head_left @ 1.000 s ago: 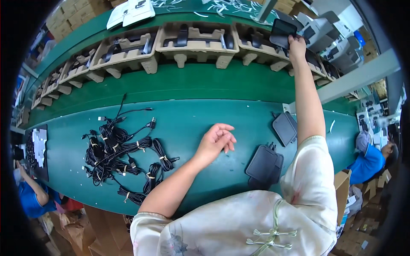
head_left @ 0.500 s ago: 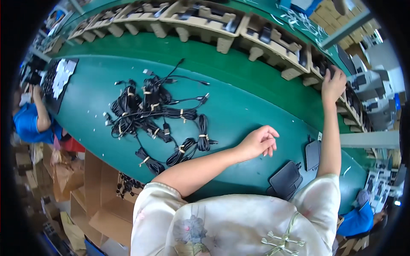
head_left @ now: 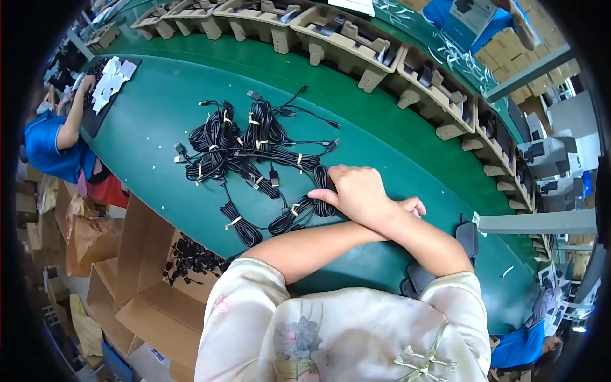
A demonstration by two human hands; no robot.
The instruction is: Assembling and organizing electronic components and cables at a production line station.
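My right hand reaches across my left forearm. Its thumb and fingers close around a tied black cable bundle at the right end of a cable pile. Under the right wrist lies my left hand, mostly covered; the fingers that show are loosely bent and apart, with nothing seen in them. Beside the gripped bundle is another coiled cable, and a further tied cable lies nearer the table's front edge.
Moulded trays holding dark parts line the far side of the green table. Black flat pieces lie at the right. An open carton with black items stands at the lower left. Co-workers in blue sit at both sides.
My right hand has come from the trays at the far right over to the cable pile, crossing above my left forearm, and has taken hold of a bundle. The view has shifted slightly.
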